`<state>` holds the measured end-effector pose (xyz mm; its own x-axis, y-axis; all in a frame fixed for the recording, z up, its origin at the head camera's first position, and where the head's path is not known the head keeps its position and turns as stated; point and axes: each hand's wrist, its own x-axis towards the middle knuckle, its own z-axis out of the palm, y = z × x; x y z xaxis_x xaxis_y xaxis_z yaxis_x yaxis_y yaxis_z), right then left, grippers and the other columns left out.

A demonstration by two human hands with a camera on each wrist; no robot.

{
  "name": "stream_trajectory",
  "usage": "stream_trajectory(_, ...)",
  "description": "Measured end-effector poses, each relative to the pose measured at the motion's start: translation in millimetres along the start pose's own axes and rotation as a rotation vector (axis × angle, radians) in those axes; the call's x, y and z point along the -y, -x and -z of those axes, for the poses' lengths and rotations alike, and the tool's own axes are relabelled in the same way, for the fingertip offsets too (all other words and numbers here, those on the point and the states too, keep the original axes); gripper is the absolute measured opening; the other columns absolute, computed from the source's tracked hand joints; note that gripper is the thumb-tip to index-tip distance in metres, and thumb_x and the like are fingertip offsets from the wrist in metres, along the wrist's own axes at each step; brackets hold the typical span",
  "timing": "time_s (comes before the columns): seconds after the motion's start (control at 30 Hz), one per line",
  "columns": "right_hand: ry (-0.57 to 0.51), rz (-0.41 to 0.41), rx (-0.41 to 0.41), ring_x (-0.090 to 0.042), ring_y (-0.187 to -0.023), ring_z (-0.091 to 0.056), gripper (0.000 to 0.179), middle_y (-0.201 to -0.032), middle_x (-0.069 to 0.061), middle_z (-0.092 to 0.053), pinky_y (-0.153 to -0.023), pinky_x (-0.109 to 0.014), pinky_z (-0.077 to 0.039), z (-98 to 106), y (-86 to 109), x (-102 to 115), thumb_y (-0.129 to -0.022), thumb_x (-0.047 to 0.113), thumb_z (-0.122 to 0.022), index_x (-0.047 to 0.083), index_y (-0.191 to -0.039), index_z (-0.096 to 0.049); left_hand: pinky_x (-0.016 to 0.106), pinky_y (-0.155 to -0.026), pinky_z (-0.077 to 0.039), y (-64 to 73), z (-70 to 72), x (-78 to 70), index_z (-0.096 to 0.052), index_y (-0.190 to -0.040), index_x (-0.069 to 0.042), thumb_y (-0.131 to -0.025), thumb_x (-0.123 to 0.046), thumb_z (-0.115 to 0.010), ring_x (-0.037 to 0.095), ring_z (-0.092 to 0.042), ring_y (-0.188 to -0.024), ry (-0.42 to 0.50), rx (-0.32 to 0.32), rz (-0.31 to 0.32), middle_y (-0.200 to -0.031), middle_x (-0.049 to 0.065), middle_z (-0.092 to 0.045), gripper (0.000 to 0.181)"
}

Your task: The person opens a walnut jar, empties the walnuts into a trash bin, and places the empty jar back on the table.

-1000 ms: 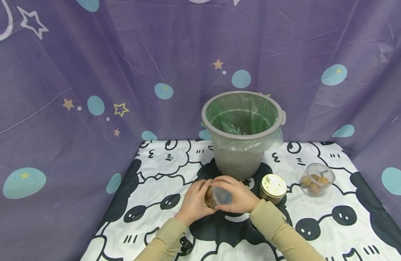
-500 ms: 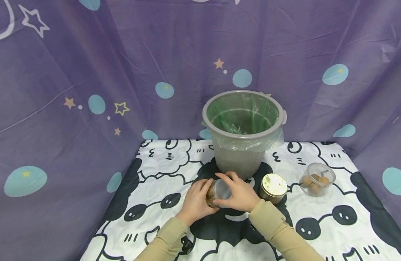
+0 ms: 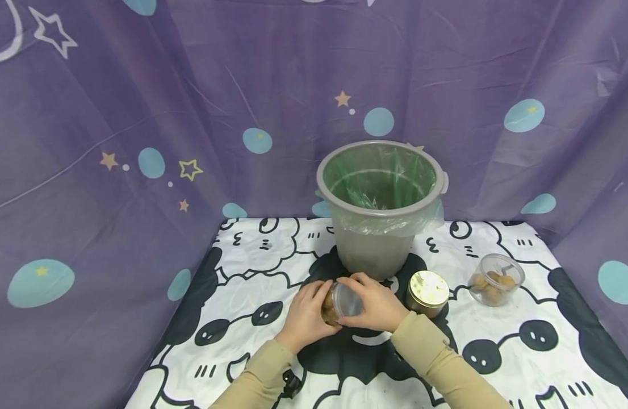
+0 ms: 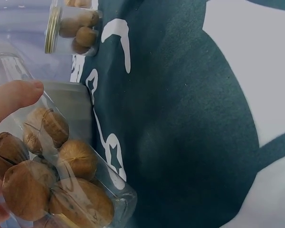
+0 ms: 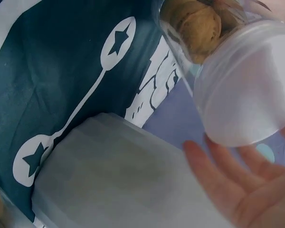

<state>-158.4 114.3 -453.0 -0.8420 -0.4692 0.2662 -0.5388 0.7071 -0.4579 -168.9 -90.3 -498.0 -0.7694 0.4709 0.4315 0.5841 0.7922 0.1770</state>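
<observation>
My left hand (image 3: 305,313) grips a clear plastic jar (image 4: 116,192) of walnuts (image 4: 28,190), tilted so that its top faces right in the head view. A translucent white lid (image 5: 251,90) covers the jar's mouth. My right hand (image 3: 377,305) holds this lid at its rim, thumb on the near side and fingers on the far side. In the right wrist view several fingertips (image 5: 194,149) are right at the lid's edge. The left thumb (image 4: 19,97) lies along the jar's wall just below the lid.
Behind the hands stands a grey trash bin (image 3: 375,250) with a green-tinted clear liner. Right of my right hand is a gold-lidded jar (image 3: 427,292) of walnuts; farther right, an uncovered clear jar (image 3: 498,284) holds more. A patterned cloth (image 3: 252,363) covers the table; purple curtains (image 3: 293,68) hang behind.
My right hand's fingers lifted and spread off the lid half a second ago, and now they are back around its rim. The left hand and the jar have hardly moved.
</observation>
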Motion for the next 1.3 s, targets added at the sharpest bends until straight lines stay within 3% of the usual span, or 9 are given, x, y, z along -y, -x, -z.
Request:
stream_trajectory(0.27, -0.001, 0.248, 0.067, -0.034, -0.126, -0.047, 0.081, -0.140, -0.013, -0.045, -0.095, -0.049, -0.048, 6, -1.4, -5, -0.060, 0.022, -0.090, 0.019, -0.132, -0.054, 0.040, -0.093, -0.050, 0.5, 1.3, 1.5, -0.048, -0.135, -0.010, -0.054, -0.046, -0.089, 0.026, -0.056, -0.110, 0.016, 0.035, 0.039, -0.122, 0.010, -0.056, 0.098)
stream_trajectory(0.43, 0.003, 0.343, 0.029, -0.035, -0.133, -0.039, 0.081, -0.142, -0.012, -0.045, -0.105, -0.056, -0.036, 6, -1.6, -9, -0.058, 0.027, -0.090, 0.016, -0.130, -0.056, 0.039, -0.093, -0.050, 1.1, 0.7, 1.2, -0.048, -0.135, -0.009, -0.054, -0.047, -0.089, 0.026, -0.056, -0.110, 0.025, 0.025, 0.033, -0.121, 0.010, -0.056, 0.099)
stream_trajectory(0.53, -0.035, 0.268, -0.029, -0.032, -0.130, -0.043, 0.076, -0.140, -0.011, -0.046, -0.101, -0.050, -0.043, 5, -0.2, -8, -0.066, 0.036, -0.085, 0.017, -0.132, -0.054, 0.039, -0.093, -0.050, 0.7, 0.2, 0.9, -0.048, -0.135, -0.009, -0.054, -0.047, -0.088, 0.025, -0.056, -0.109, 0.025, 0.022, 0.030, -0.121, 0.010, -0.056, 0.098)
stream_trajectory(0.67, -0.049, 0.059, -0.095, -0.029, -0.118, -0.053, 0.072, -0.134, -0.011, -0.049, -0.089, -0.046, -0.052, 5, 1.9, -4, -0.075, 0.047, -0.076, 0.017, -0.136, -0.050, 0.039, -0.093, -0.050, -0.5, 0.4, -0.2, -0.047, -0.135, -0.009, -0.053, -0.045, -0.089, 0.025, -0.056, -0.109, 0.031, 0.023, 0.029, -0.121, 0.010, -0.056, 0.098)
stream_trajectory(0.77, -0.032, -0.070, -0.092, -0.030, -0.103, -0.061, 0.071, -0.130, -0.013, -0.051, -0.081, -0.048, -0.054, 5, 2.3, -1, -0.078, 0.051, -0.071, 0.018, -0.137, -0.050, 0.039, -0.092, -0.050, -1.2, 0.9, -1.1, -0.048, -0.134, -0.009, -0.052, -0.045, -0.089, 0.025, -0.057, -0.108, 0.030, 0.014, 0.024, -0.120, 0.010, -0.057, 0.098)
stream_trajectory(0.87, -0.031, -0.150, -0.061, -0.030, -0.090, -0.064, 0.070, -0.128, -0.014, -0.053, -0.074, -0.047, -0.055, 5, 2.4, 1, -0.078, 0.054, -0.069, 0.019, -0.136, -0.050, 0.039, -0.092, -0.050, -1.3, 0.7, -1.5, -0.048, -0.134, -0.009, -0.052, -0.045, -0.089, 0.024, -0.057, -0.107, 0.019, 0.006, 0.017, -0.120, 0.009, -0.057, 0.098)
stream_trajectory(1.1, -0.042, -0.185, -0.028, -0.029, -0.080, -0.065, 0.071, -0.125, -0.013, -0.055, -0.067, -0.043, -0.055, 1, 1.2, 2, -0.078, 0.055, -0.069, 0.020, -0.136, -0.050, 0.039, -0.092, -0.050, -0.9, 0.0, -2.1, -0.049, -0.133, -0.008, -0.052, -0.046, -0.089, 0.025, -0.057, -0.107, 0.018, -0.001, 0.004, -0.119, 0.010, -0.057, 0.099)
stream_trajectory(1.3, -0.032, -0.185, 0.006, -0.029, -0.084, -0.065, 0.075, -0.126, -0.012, -0.055, -0.066, -0.042, -0.055, -3, -0.5, 5, -0.075, 0.056, -0.071, 0.022, -0.138, -0.049, 0.039, -0.093, -0.050, 1.0, -1.5, -0.2, -0.050, -0.133, -0.008, -0.051, -0.046, -0.090, 0.026, -0.057, -0.108, 0.006, -0.017, -0.007, -0.120, 0.011, -0.057, 0.099)
